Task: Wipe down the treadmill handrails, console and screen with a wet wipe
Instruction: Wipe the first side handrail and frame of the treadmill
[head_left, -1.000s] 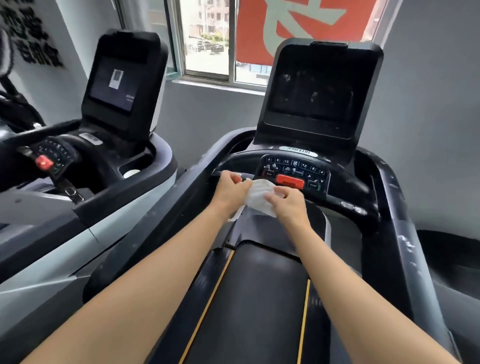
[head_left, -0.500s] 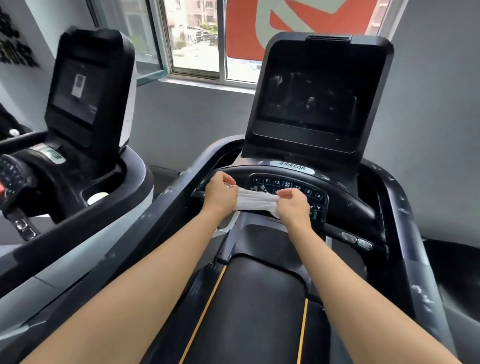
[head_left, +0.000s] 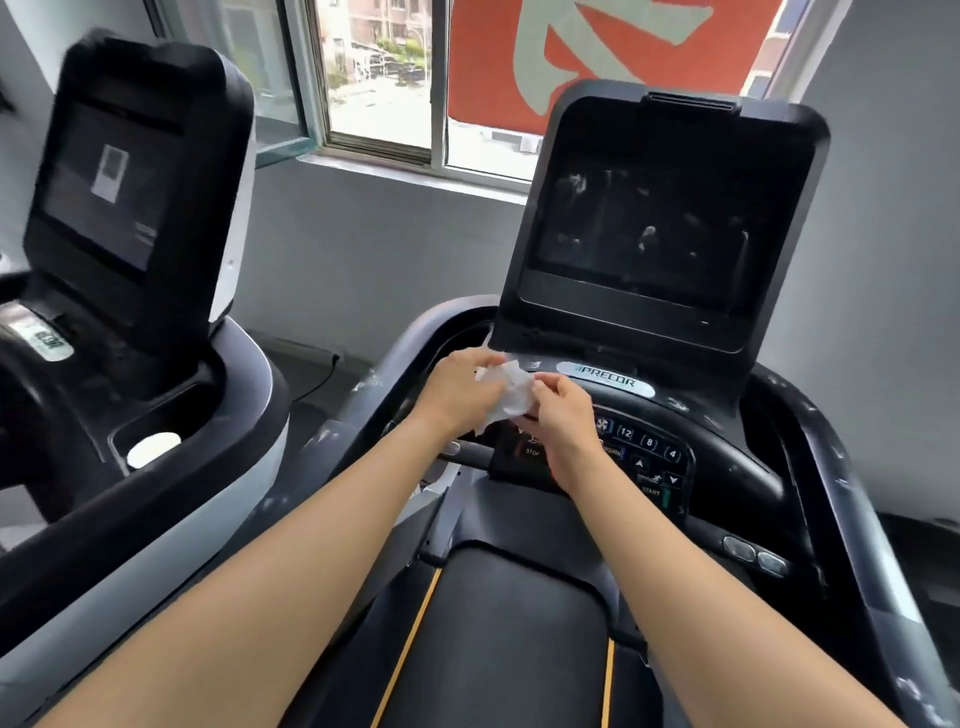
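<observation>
Gym: two treadmills (head_left: 519, 623) side by side

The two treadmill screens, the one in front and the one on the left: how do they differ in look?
The front screen is dark, with pale smears or reflections; the left screen shows a white rectangle on a grey picture. The front screen faces the camera; the left screen is turned partly aside and looks blurred. Both sit in black frames.

Grey walls (head_left: 384, 260) are lit by daylight admitted through a metal-framed window (head_left: 384, 78), in which a red banner (head_left: 597, 52) is seen. A neighbouring treadmill (head_left: 140, 208) is placed at left.
</observation>
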